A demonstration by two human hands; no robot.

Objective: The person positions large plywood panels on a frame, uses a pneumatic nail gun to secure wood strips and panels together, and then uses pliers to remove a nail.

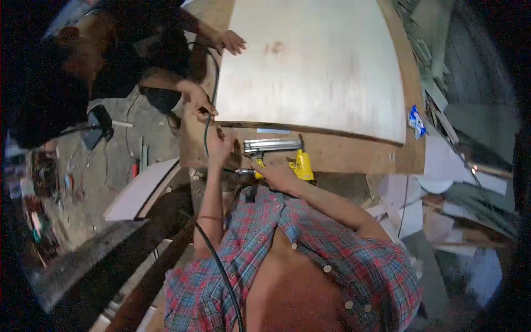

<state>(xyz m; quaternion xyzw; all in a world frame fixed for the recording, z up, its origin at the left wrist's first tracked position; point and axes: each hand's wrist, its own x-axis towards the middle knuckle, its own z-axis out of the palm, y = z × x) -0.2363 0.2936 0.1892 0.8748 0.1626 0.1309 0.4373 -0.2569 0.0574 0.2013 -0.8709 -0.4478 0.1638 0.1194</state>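
Observation:
A pale wooden panel [310, 66] lies on a larger brown board, its near edge facing me. My left hand [219, 145] is at the panel's near left corner, fingers curled; what they hold, if anything, is too small to make out. In front of the panel's edge is a nail gun with a yellow body [302, 165] and a silver magazine [271, 145]. My right hand [278, 175] is closed round its handle, which is mostly hidden. A metal coupling [243, 171] joins the gun to a dark air hose [207, 135].
Across the left corner, a co-worker's hands [200, 102] are at the panel's left edge. A blue and white packet [416, 122] lies at the brown board's [354, 152] right edge. Dark beams [110, 254] stand lower left. Scrap sheets [448, 160] are heaped on the right.

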